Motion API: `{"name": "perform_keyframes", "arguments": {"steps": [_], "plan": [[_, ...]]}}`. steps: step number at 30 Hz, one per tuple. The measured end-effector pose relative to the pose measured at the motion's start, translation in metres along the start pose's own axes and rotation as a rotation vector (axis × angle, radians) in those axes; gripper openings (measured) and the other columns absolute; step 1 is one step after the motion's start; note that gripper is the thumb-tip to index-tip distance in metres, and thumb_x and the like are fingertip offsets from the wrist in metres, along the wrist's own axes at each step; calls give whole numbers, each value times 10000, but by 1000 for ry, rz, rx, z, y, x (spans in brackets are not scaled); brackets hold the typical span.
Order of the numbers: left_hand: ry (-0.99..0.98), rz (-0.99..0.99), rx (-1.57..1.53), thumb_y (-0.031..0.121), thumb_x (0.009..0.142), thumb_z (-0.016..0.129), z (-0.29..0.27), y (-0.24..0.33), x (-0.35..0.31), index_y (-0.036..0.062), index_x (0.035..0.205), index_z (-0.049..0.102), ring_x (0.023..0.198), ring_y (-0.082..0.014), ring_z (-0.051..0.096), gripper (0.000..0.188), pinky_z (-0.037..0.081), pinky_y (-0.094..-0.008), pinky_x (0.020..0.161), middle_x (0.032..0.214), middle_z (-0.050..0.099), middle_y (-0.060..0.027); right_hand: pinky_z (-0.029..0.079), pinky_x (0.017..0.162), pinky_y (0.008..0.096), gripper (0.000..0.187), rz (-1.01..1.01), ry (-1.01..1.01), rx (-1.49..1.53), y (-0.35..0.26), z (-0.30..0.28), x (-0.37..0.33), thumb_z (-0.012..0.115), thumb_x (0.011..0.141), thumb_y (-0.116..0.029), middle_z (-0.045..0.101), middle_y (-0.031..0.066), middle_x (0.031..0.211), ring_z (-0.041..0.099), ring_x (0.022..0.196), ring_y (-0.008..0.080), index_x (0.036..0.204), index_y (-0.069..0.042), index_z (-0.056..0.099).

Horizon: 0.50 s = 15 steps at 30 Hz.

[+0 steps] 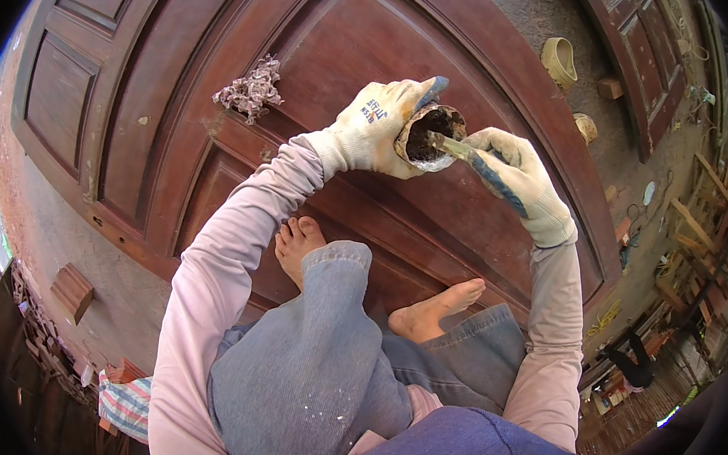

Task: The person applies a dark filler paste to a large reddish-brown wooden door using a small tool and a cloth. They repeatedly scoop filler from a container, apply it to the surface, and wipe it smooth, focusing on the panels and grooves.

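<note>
My left hand [378, 128], in a whitish work glove with blue patches, is wrapped around a small round can [434, 165]. The can is tilted, its mouth facing me, and dark brown residue coats the inside and rim. In my right hand [524, 176], gloved the same way, is a narrow pale tool [453, 147] gripped between the fingers. Its tip reaches into the can's mouth; the end inside is hard to make out, so I cannot tell its exact kind. Both hands are above a reddish-brown panelled wooden door [358, 40] lying flat.
My bare feet rest on the door. A crumpled clump of thin shavings or paper [250, 89] lies on it to the left. Yellowish clogs [558, 64] and another door panel [630, 44] are at the right. A wood block [72, 293] sits left; scrap wood [707, 243] is piled right.
</note>
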<state>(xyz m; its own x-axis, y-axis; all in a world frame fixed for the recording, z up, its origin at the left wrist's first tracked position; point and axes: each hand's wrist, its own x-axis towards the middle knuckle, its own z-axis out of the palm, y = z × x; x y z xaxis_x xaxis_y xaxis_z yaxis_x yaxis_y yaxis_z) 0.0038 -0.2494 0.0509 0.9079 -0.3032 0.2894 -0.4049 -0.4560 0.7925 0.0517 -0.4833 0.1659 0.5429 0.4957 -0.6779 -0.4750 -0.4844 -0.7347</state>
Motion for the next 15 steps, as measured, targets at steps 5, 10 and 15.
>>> {"name": "perform_keyframes", "arguments": {"steps": [5, 10, 15], "plan": [[37, 8, -116, 321, 665, 926, 6, -5, -3, -44, 1430, 439, 945, -369, 702, 978, 574, -435, 818, 1113, 690, -170, 323, 560, 174, 236, 52, -20, 158, 9, -2, -9, 602, 1040, -230, 571, -69, 821, 452, 652, 7, 1194, -51, 607], [49, -10, -128, 285, 660, 921, 5, -4, -5, -30, 1436, 440, 972, -374, 702, 966, 575, -435, 835, 1136, 687, -174, 346, 620, 184, 335, -19, -8, 175, 22, 3, -1, 581, 1047, -264, 539, -55, 847, 442, 708, 19, 1304, -52, 552], [78, -52, -50, 283, 617, 933, -17, -12, -14, -21, 1461, 423, 1050, -366, 680, 1032, 553, -442, 898, 1180, 677, -171, 399, 739, 194, 377, -137, -10, 162, 7, 14, 6, 549, 1061, -215, 582, -28, 960, 487, 826, 45, 1392, -35, 532]]}}
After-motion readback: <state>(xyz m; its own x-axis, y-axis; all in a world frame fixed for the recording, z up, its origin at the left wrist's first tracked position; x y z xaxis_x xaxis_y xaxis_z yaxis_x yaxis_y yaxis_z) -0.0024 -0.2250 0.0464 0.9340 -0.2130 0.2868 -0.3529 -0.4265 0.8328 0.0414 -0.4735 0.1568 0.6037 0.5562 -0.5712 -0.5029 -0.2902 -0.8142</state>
